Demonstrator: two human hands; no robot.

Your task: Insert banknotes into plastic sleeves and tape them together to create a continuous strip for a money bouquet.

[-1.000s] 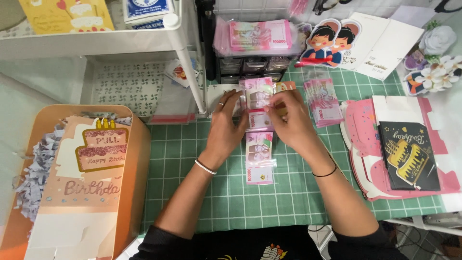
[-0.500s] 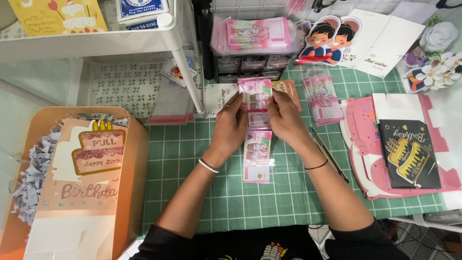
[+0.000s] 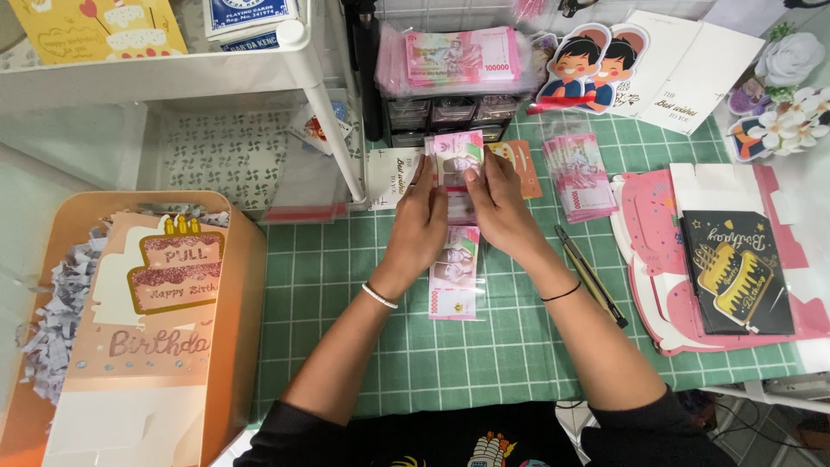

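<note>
While our left hand (image 3: 424, 220) and right hand (image 3: 494, 207) pinch the long pink strip of sleeved banknotes (image 3: 456, 259) at its top, its tail lies flat towards the tabletop's (image 3: 346, 285) near edge, kept straight.

orange gift box (image 3: 233, 285) left, blue card pack (image 3: 251, 15) on shelf

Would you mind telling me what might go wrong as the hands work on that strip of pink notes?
1. The note strip hangs loose below both hands (left hand, right hand); a tug might tear it or pull it crooked.
2. The cutter lies close beside the right forearm; a sweep might knock it.
3. The note stack sits near the right hand and could be scattered.
</note>
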